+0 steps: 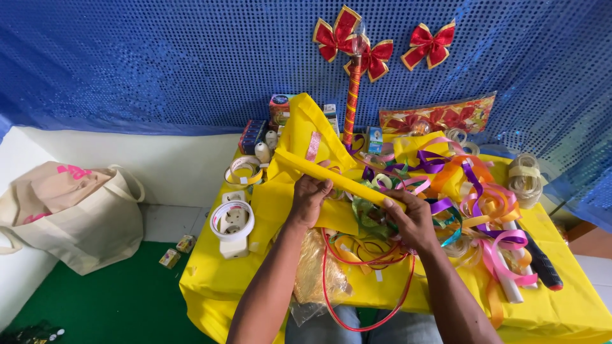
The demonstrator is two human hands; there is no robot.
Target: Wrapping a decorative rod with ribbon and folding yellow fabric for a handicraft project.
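Yellow-clothed table (pixel 561 306), blue sequin backdrop (pixel 159 64)

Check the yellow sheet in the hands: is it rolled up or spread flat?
Partly rolled: yellow sheet forms a narrow roll between left hand and right hand; its upper part hangs loose.

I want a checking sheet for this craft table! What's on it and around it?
Surface: table under a yellow cloth, crowded.
Job's things: folded strip of yellow fabric, gripped at both ends.
Clutter: curled coloured ribbons, white tape rolls, red-handled black tool, small boxes.
Hands: left hand and right hand, fingers closed on the fabric.
Cables: loops of thin red cord hanging over the table's front edge.
Surroundings: blue sequinned backdrop with red-and-gold bows, beige tote bag, green floor.
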